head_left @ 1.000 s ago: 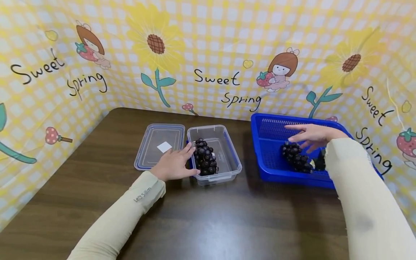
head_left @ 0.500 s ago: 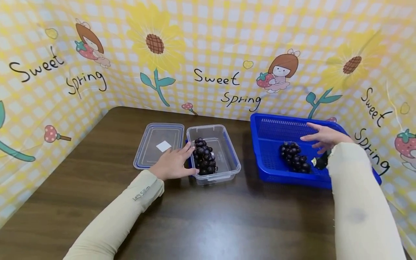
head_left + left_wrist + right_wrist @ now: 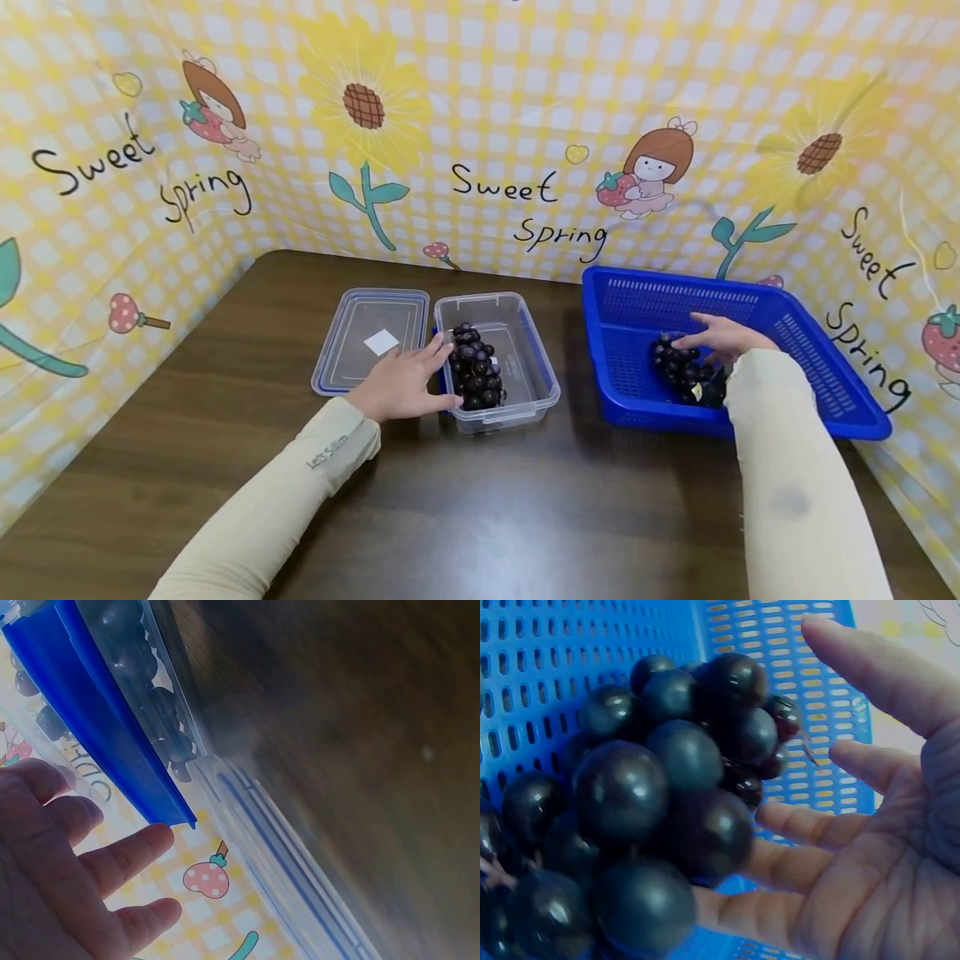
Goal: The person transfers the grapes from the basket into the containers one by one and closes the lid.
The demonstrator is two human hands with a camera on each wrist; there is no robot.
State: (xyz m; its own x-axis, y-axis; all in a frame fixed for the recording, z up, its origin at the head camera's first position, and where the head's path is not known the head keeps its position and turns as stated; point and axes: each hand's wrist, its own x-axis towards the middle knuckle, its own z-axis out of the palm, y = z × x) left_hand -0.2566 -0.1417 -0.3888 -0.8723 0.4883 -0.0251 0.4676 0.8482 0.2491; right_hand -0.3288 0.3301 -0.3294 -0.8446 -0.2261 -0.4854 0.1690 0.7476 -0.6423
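In the head view my left hand (image 3: 401,385) lies against the left side of a clear plastic container (image 3: 531,358), fingers spread. A bunch of dark grapes (image 3: 474,375) sits in the container's left part. The left wrist view shows one fingertip at the end of its blue side flap (image 3: 112,727). My right hand (image 3: 726,340) is inside a blue basket (image 3: 637,412), over a second bunch of dark grapes (image 3: 671,358). In the right wrist view, straight fingers reach beside and partly behind those grapes (image 3: 660,795), thumb apart. Their far fingertips are hidden.
A clear lid (image 3: 348,342) with a blue seal and a white sticker lies left of the container. Brown wooden table (image 3: 450,508) stretches in front. A yellow checked cloth (image 3: 495,100) hangs behind and at both sides.
My right hand first drew back to the right above the basket, then came left and down to the grapes. The left hand stays at the container.
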